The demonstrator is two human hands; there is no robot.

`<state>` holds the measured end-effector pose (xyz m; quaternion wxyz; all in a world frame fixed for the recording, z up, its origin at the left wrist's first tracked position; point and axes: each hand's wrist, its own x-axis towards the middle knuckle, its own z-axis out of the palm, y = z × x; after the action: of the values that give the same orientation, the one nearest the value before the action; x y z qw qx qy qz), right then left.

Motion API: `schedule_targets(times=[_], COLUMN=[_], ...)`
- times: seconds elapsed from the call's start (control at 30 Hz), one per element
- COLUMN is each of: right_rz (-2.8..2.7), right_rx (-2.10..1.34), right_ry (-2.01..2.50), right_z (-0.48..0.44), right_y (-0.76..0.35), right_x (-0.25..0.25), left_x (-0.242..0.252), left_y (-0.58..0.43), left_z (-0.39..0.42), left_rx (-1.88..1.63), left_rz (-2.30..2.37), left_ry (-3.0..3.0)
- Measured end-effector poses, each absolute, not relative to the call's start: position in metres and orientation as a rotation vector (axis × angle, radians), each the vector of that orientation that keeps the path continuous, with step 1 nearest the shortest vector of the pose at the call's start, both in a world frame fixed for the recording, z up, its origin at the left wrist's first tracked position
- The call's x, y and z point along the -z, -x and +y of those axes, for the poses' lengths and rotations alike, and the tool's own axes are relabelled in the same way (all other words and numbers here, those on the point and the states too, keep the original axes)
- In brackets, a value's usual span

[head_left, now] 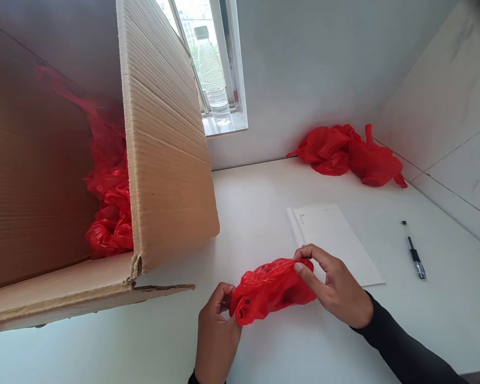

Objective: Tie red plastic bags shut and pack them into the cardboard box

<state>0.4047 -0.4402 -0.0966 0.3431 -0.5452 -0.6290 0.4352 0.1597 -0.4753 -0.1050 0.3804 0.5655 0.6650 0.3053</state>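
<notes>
Between my two hands a crumpled red plastic bag [274,288] is stretched out a little above the white table. My left hand [220,330] grips its left end, with the thumb and fingers closed on the film. On the other end, the thumb and forefinger of my right hand [336,285] pinch the bag's upper edge. Part of a notepad [340,240] with a few handwritten marks lies behind my right hand, partly covered by it.
At left a cardboard box [168,160] lies open, with more red plastic bags [112,213] inside. Red bundles [348,154] rest against the back wall. A pen [416,258] lies at right. A water bottle [214,80] stands on the window sill [236,122].
</notes>
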Motion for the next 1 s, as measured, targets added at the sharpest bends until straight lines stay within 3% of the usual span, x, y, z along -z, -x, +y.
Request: schedule_targets(times=[0.23, 0.5, 0.77, 0.87, 1.0], right_rz=[-1.677, -1.259, -1.579, -1.825, -1.646], right_rx=[-1.258, -1.254, -1.311, -1.221, -1.281], right_ry=[1.33, 1.396, 1.431, 1.387, 1.422], right_z=[-0.444, -0.455, -0.464, -0.459, -0.458], right_y=[-0.398, -0.409, -0.401, -0.4, -0.401], right_x=[0.086, 0.09, 0.076, 0.075, 0.073], left_x=[0.088, 0.081, 0.054, 0.055, 0.063], left_y=[-0.177, -0.167, -0.194, -0.2, -0.196], left_z=[-0.475, -0.476, -0.487, -0.487, -0.487], left_rx=[-0.975, -1.006, -1.263, -1.23, -1.109], left_rz=[1.551, 1.755, 1.597, 1.654, 1.714], left_ry=[-1.946, -1.219, -1.163, -1.265, -1.402])
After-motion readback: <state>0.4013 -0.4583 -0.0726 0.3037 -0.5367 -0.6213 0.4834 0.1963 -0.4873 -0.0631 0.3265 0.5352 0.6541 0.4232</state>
